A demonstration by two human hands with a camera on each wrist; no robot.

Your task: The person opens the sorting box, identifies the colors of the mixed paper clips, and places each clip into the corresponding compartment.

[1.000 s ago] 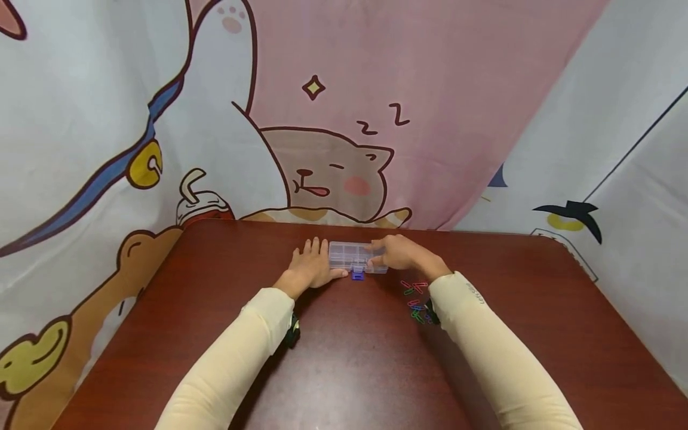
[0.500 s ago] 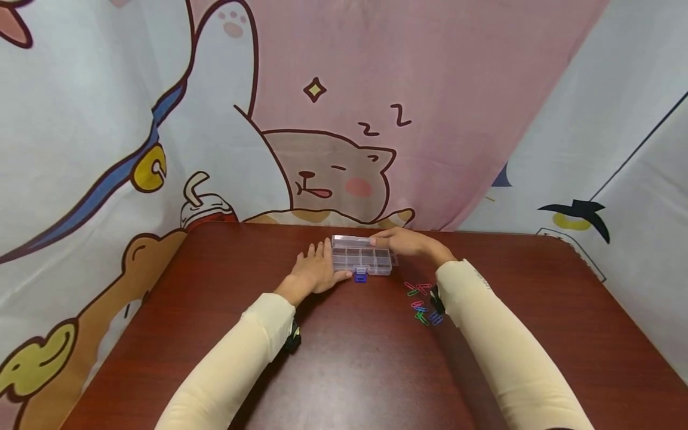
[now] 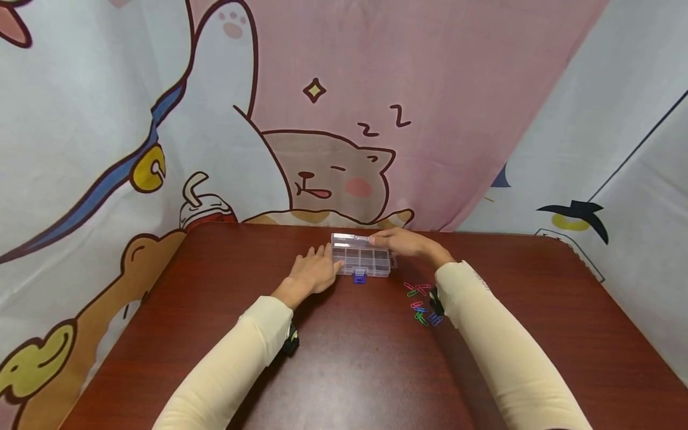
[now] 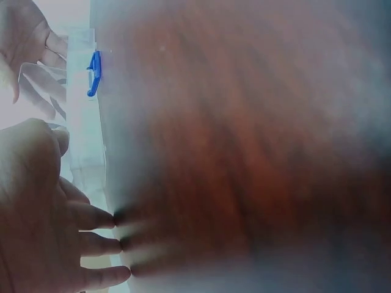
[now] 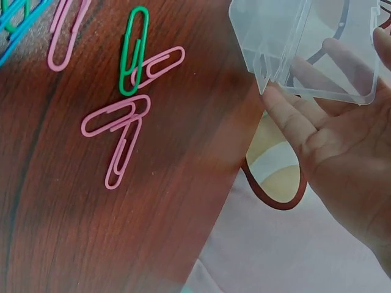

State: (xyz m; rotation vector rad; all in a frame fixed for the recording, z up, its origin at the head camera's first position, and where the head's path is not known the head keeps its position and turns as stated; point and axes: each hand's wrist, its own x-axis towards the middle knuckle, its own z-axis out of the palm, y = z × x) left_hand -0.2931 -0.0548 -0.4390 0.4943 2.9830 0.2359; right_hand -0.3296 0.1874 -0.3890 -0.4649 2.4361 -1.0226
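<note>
A clear plastic compartment box (image 3: 360,266) with a blue latch (image 3: 359,279) lies on the table, its transparent lid (image 3: 349,240) raised along the far side. My right hand (image 3: 404,241) holds the lid near its right end; in the right wrist view the fingers (image 5: 290,116) show through the clear plastic. At the box's left end my left hand (image 3: 313,270) rests with its fingers straight and spread, the thumb against the box. The compartments look bare in the head view. Several pink, green and blue paper clips (image 5: 133,55) lie loose beneath my right forearm.
The dark red wooden table (image 3: 355,358) ends at a cartoon-printed curtain (image 3: 457,107) just behind the box. Paper clips (image 3: 419,312) lie in two loose groups to the right of the box, close to the right wrist strap (image 3: 436,301).
The box's lid has swung up and back with my right hand, baring the compartments. My left thumb has shifted from the box's front edge onto its left end.
</note>
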